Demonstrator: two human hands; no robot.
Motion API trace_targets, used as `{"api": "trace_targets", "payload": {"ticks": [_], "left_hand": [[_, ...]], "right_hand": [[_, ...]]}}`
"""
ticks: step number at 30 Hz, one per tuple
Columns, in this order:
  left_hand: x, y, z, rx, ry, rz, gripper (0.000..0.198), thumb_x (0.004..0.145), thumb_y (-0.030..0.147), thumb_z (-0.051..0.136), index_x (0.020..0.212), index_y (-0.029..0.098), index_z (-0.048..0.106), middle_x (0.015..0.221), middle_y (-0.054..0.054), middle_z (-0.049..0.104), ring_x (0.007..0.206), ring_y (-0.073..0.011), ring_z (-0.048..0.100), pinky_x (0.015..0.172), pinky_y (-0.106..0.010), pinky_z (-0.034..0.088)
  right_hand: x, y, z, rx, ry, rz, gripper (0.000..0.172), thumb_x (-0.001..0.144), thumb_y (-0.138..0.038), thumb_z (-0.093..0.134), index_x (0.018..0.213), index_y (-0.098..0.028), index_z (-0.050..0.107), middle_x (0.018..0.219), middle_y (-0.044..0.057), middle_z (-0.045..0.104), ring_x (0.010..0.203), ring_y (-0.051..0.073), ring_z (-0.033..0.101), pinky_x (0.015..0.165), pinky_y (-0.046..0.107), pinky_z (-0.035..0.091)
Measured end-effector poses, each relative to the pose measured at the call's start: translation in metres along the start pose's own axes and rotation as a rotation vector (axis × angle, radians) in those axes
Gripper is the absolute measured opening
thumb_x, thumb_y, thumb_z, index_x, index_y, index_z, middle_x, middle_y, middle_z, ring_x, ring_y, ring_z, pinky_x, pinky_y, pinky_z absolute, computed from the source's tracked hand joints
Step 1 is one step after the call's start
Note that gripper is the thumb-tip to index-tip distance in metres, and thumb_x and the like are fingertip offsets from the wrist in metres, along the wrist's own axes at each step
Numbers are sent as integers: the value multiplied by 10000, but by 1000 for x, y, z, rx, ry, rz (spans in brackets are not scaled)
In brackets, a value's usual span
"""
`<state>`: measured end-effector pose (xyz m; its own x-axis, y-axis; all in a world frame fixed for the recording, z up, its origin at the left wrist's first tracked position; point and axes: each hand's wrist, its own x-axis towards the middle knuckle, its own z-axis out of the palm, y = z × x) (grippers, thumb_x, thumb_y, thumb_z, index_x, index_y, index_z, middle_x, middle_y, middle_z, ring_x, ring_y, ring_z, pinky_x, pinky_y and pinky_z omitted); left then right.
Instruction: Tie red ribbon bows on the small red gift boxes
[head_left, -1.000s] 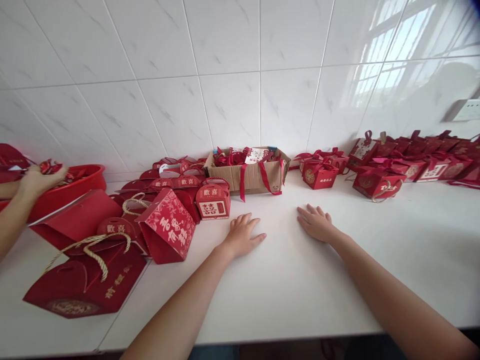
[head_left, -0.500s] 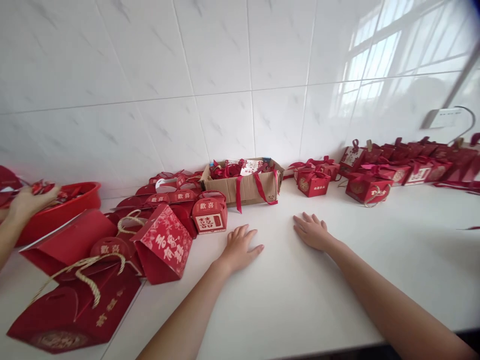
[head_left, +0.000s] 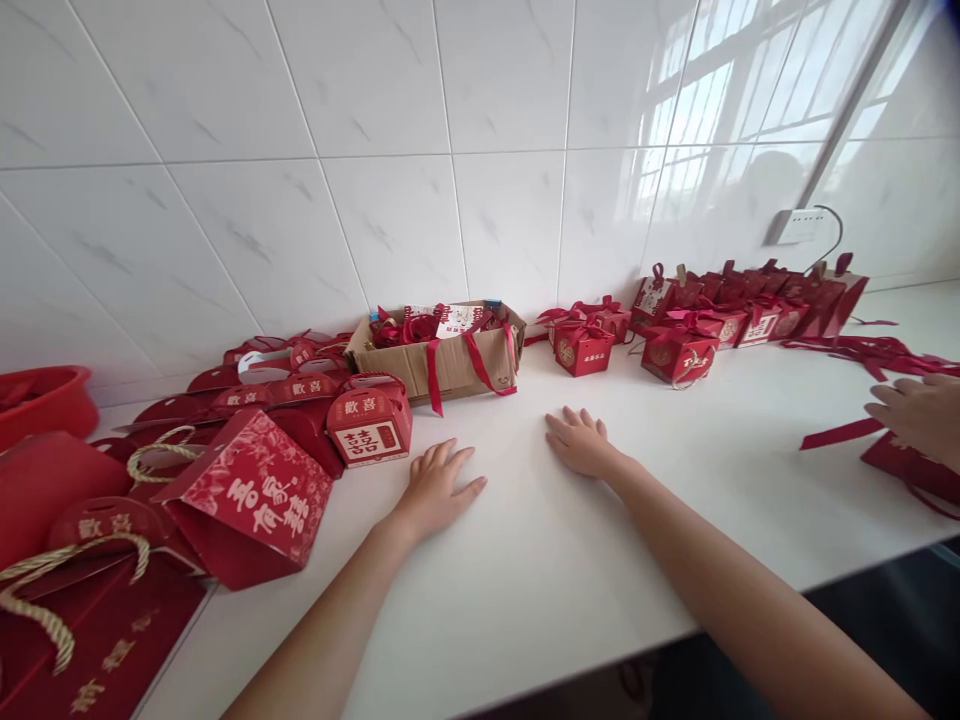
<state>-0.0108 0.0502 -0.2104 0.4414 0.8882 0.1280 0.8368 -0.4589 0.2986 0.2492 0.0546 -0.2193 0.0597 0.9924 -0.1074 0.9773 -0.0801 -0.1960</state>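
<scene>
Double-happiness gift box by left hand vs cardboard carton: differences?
The double-happiness gift box is red and printed; the cardboard carton is brown. The carton is wider than the gift box. Ribbons hang over the carton's front, not the gift box's. Both stand on the table.

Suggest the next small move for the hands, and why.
Probably slide the left hand sideways to the white-panelled box. That hand lies palm down on the table with fingers spread, holding nothing, and this box looks nearest to it, with only bare table between. The right hand, also free, appears farther off.
</scene>
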Motion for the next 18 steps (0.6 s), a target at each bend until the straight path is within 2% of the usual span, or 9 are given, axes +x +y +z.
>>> {"api": "trace_targets", "payload": {"ticks": [4,7,9,11,13,14,16,18], "left_hand": [[-2,2,1,4,39,6,499,840,538,448,1248,262,532,1392,-102,446,1298,-281,357,1054,-461,278],[-2,5,-3,15,140,-18,413,865,505,420,1171,267,561,1300,-83,520,1249,-271,391,1034,-449,295],[-1,6,-10,38,291,-85,381,882,462,395,1149,233,541,1267,-111,515,1231,-291,380,1029,-464,277],[0,2,-20,85,522,-201,396,871,443,413,1155,182,504,1265,-160,477,1228,-328,360,1015,-481,269],[2,-4,-30,145,745,-332,502,828,477,475,1194,134,458,1275,-198,447,1227,-366,346,993,-497,277],[3,-8,-34,174,815,-386,590,798,512,507,1228,115,427,1286,-211,438,1228,-381,340,983,-510,279],[5,-18,-40,217,845,-456,777,745,584,541,1310,89,341,1327,-230,415,1242,-392,324,973,-541,271],[7,-26,-43,249,802,-485,878,720,621,545,1360,83,277,1346,-236,413,1259,-380,317,975,-555,258]], "right_hand": [[0,0,2,-9,7,2,535,943,-452,165,1445,-286,250,1547,100,152,1401,372,124,1068,562,189],[2,1,5,-26,14,4,538,943,-457,159,1443,-287,259,1545,93,168,1399,367,144,1063,567,207],[3,2,7,-37,23,5,539,941,-460,158,1441,-288,264,1543,86,179,1398,363,156,1062,568,216],[3,2,8,-44,31,3,539,939,-462,163,1439,-292,268,1542,82,185,1395,364,169,1059,568,225],[4,3,9,-45,39,1,537,937,-464,168,1435,-296,275,1540,83,192,1391,368,179,1053,573,234],[4,3,10,-43,42,1,536,936,-464,170,1433,-297,279,1539,84,195,1389,372,182,1050,577,237],[4,4,11,-40,49,3,535,934,-463,172,1430,-296,288,1536,88,202,1387,378,183,1044,587,238],[5,4,12,-36,53,7,535,935,-461,177,1428,-290,297,1533,93,210,1385,383,184,1044,591,233]]}}
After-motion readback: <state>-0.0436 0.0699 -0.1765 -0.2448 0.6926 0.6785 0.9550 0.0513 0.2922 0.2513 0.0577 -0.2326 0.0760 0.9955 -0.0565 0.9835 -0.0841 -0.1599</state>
